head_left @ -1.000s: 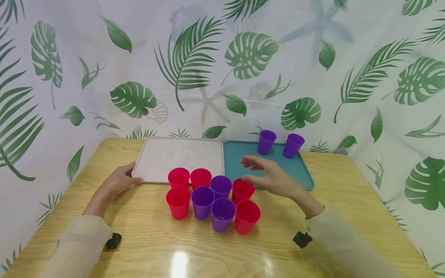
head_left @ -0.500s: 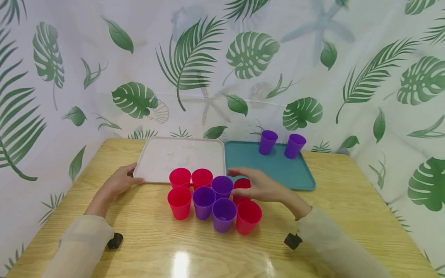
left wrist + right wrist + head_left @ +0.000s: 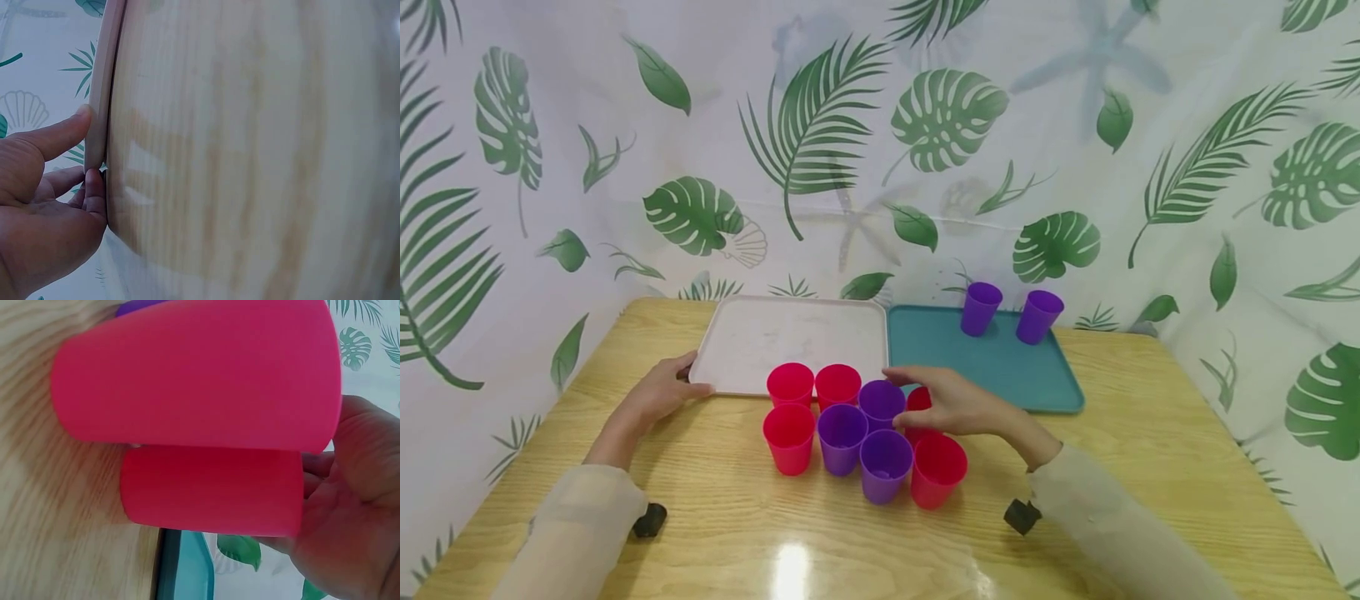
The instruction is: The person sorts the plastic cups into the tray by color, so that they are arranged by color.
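Observation:
My left hand holds the near left corner of the white tray. In the left wrist view its thumb lies on the tray's rim, with the other fingers bent at the corner. My right hand reaches over the back-right red cup, partly hiding it. Its fingers and thumb are spread about the right rim of the back purple cup; a firm hold cannot be made out. The right wrist view has two red cups in front of that hand, hiding its fingertips.
Nearer stand a red cup, two purple cups and another red cup; two more red cups stand behind at left. A teal tray carries two purple cups. A leaf-print cloth hangs behind the wooden table.
My right hand has come left and down from above the teal tray's front to the back purple cup. My left hand stays on the white tray's corner.

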### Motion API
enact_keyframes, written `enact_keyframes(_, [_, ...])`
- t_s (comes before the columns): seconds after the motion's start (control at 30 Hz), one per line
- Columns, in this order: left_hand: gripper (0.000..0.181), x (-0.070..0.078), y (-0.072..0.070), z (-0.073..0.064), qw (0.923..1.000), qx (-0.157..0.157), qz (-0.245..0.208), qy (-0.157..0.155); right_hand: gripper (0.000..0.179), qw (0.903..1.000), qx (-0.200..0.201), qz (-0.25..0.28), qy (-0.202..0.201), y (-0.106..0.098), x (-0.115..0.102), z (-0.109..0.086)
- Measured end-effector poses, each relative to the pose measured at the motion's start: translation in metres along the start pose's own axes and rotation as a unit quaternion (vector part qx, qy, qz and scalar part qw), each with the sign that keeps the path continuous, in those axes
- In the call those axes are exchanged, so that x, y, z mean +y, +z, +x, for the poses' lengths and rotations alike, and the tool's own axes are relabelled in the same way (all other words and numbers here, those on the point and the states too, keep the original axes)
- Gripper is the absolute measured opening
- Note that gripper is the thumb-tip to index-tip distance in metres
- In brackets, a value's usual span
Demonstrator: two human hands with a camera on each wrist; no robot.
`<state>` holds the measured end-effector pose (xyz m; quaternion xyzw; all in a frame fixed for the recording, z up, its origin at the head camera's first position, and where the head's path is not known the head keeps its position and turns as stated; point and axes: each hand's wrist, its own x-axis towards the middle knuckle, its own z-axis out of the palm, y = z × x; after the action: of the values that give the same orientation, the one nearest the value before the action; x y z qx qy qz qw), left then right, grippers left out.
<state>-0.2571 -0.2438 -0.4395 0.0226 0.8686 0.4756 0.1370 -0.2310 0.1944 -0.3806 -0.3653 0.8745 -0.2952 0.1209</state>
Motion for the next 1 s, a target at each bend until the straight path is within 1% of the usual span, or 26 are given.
enact_keyframes(0.3, [0.081,0.000,-0.001,0.000,1.0000,0.001,0.005,0.005,0.072,0.9995,-0.023,-0.012,0.017,-0.002,-0.005,0.008])
enact_keyframes(0.4, [0.082,0.001,-0.001,-0.001,1.0000,0.003,0.008,0.004,0.072,0.9993,-0.030,-0.013,0.018,-0.002,-0.007,0.011])
enact_keyframes(0.57, [0.081,0.002,0.000,-0.001,1.0000,0.003,0.004,0.000,0.072,0.9992,-0.036,-0.016,0.007,-0.001,-0.009,0.013])
enact_keyframes(0.67, [0.080,0.003,0.000,-0.001,1.0000,0.003,0.001,-0.002,0.072,0.9991,-0.038,-0.014,0.010,-0.001,-0.008,0.015])
enact_keyframes(0.8, [0.080,0.003,-0.001,-0.001,1.0000,0.003,0.000,-0.002,0.071,0.9992,-0.035,-0.010,0.015,0.000,-0.007,0.016])
enact_keyframes(1.0, [0.080,0.001,-0.001,-0.001,1.0000,0.003,0.004,0.001,0.071,0.9998,-0.011,0.010,-0.010,-0.005,-0.007,0.010])
